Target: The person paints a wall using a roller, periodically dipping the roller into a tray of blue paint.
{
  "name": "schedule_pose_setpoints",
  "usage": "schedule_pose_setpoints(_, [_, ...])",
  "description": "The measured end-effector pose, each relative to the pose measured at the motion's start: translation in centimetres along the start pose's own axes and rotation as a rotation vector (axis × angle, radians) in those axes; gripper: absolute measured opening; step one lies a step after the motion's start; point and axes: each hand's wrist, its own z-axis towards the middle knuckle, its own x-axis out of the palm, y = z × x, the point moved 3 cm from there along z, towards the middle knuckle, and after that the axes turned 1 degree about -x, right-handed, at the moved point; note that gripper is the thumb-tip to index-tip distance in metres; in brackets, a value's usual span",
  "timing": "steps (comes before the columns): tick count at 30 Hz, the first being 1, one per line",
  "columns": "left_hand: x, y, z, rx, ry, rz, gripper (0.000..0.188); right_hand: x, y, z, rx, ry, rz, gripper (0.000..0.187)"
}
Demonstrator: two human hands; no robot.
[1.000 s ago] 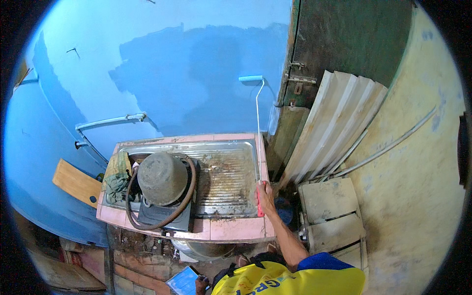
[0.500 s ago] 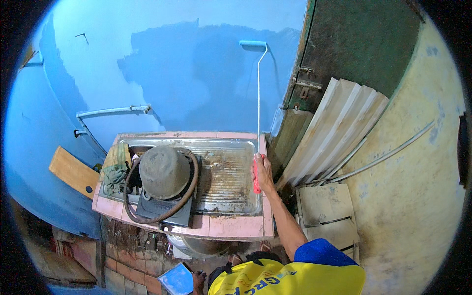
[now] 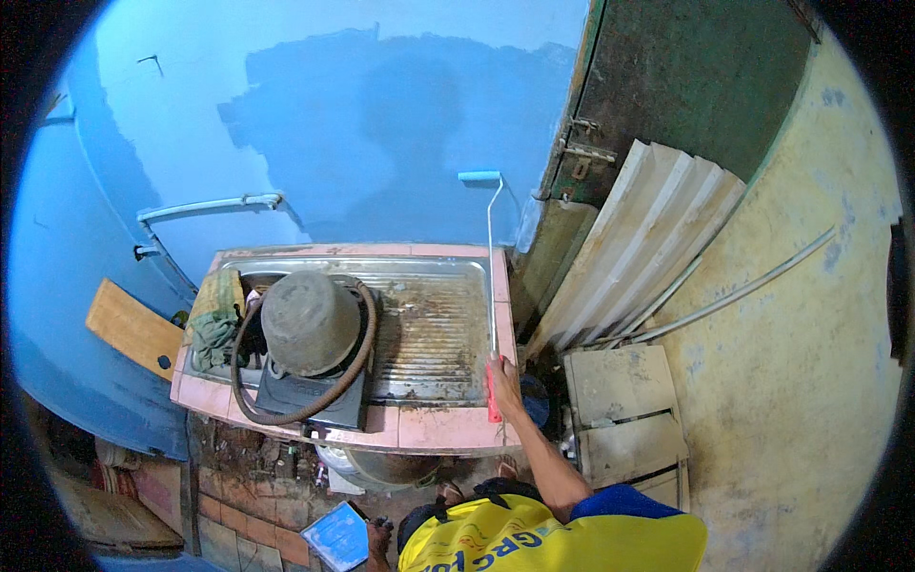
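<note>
My right hand [image 3: 506,384] is wrapped round the red handle of a long paint roller [image 3: 493,276], over the right edge of the sink counter. Its light-blue roller head [image 3: 479,178] lies against the blue wall [image 3: 381,162], low in a darker, freshly coated patch. Low in the view, my left hand [image 3: 379,540] grips the edge of a blue paint tray [image 3: 338,537], held beside my body. Its fingers are partly hidden.
A pink-tiled steel sink [image 3: 438,419] carries an upturned grey bucket [image 3: 312,324], a hose and a cloth [image 3: 215,319]. A pipe [image 3: 210,205] juts along the wall. At right stand a green door [image 3: 686,86], corrugated sheets [image 3: 639,248] and a beige cabinet [image 3: 624,391].
The roller head has travelled down the wall, from near the top of the dark patch to just above the counter. My right hand has come lower and nearer with it.
</note>
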Motion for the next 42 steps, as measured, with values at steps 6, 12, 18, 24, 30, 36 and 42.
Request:
schedule_pose_setpoints(6, [0.2, -0.2, 0.2, 0.008, 0.211, -0.121, 0.015, -1.7, 1.7, -6.8, 0.063, 0.004, 0.062, 0.028])
schedule_pose_setpoints(12, [2.2, -0.5, -1.6, 0.287, 0.061, 0.216, 0.033, -4.1, 3.8, -13.4, -0.008, 0.233, -0.073, 0.027])
schedule_pose_setpoints(18, [16.1, -20.6, -20.3, 0.629, 0.430, 0.305, 0.034, -8.8, 4.7, -19.3, 0.052, 0.529, -0.204, 0.033])
schedule_pose_setpoints(24, [22.5, -24.5, -34.1, 0.766, 0.526, 0.052, 0.031, -11.9, 1.8, -24.4, 0.265, 0.935, -0.314, 0.034])
schedule_pose_setpoints(30, [23.2, -17.3, -34.8, 0.602, 0.249, -0.079, 0.020, -13.9, 1.1, -27.5, 0.400, 1.038, -0.354, 0.035])
schedule_pose_setpoints(36, [23.5, -18.5, -35.8, 0.731, 0.160, -0.302, 0.022, -14.4, 2.5, -26.8, -0.265, 0.905, -0.837, 0.052])
schedule_pose_setpoints(42, [21.2, -28.7, -35.3, 0.879, 0.111, -0.382, 0.017, -6.6, 12.3, -24.7, -0.052, 0.969, -0.661, 0.055])
